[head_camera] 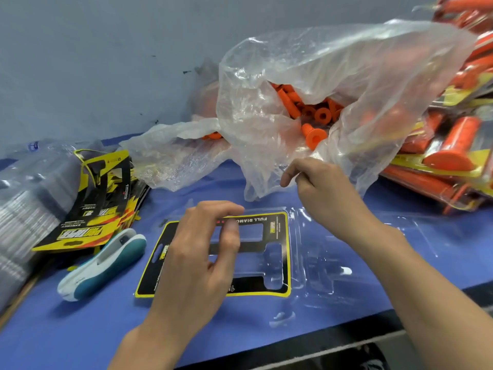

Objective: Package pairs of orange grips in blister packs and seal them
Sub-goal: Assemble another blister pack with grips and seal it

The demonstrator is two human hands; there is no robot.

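Note:
An open clear blister pack [314,265] lies on the blue table, its left half lined with a black and yellow card insert [274,231]. My left hand [202,252] hovers over the insert with fingers loosely curled, holding nothing. My right hand [320,188] pinches the lower edge of a large clear plastic bag [333,76]. Inside the bag's mouth lie several loose orange grips [312,113]; one grip [313,134] sits nearest the opening.
A stack of printed card inserts [98,204] and a white and teal stapler [104,263] lie at the left. Clear blister shells [29,198] are piled far left. Sealed packs of orange grips [450,150] are heaped at the right. The table's front edge runs lower right.

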